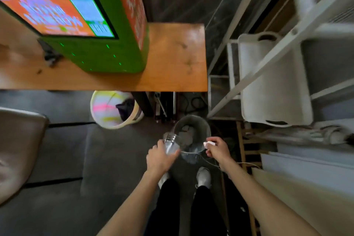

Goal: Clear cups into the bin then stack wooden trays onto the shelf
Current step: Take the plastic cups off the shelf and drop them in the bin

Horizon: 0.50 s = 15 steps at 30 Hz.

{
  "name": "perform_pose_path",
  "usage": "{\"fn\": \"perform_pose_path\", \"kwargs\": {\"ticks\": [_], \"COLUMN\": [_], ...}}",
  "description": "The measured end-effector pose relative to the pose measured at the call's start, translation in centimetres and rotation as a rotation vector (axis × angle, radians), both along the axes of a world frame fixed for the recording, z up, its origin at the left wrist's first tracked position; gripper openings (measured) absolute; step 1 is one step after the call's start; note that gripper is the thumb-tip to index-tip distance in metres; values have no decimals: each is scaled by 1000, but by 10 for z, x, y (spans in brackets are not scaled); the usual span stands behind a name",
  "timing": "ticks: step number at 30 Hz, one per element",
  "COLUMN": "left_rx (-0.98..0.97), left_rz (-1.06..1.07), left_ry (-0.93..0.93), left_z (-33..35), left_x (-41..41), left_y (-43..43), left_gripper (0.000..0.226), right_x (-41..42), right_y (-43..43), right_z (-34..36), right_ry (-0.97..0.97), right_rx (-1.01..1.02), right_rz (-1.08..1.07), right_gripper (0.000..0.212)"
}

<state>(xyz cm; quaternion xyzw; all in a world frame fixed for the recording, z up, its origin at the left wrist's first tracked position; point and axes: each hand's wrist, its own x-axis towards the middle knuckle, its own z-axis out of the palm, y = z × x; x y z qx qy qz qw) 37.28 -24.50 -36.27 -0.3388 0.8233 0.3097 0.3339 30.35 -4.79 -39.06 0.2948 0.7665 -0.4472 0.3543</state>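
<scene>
A grey round bin (199, 122) stands on the floor just ahead of my feet, with crumpled waste inside. My left hand (159, 158) grips a clear bulb-shaped cup (171, 142) with a metal screw neck, tilted at the bin's left rim. My right hand (217, 148) pinches a small white piece (209, 143) over the bin's right rim, and a thin white cord runs from it across the bin. No wooden trays show in this view.
A wooden table (172, 59) carries a green and orange kiosk (92, 25). A pale striped basket (113, 110) sits under its edge. A white metal shelf rack (268, 59) with a white tub (272, 86) stands to the right. A chair (17, 145) is at left.
</scene>
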Motion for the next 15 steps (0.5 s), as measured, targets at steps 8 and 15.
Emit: {"fn": "perform_pose_path", "kwargs": {"ticks": [8, 15], "left_rx": [-8, 253], "left_rz": [-5, 481], "left_ry": [-96, -196], "left_z": [-176, -284], "left_x": [-38, -52], "left_y": [19, 44], "left_gripper": [87, 113], "right_x": [-24, -29], "right_y": [0, -1], "right_z": [-186, -285], "right_ry": [-57, -103], "right_rx": [50, -66], "right_rz": [17, -321], "right_gripper": [22, 29]}}
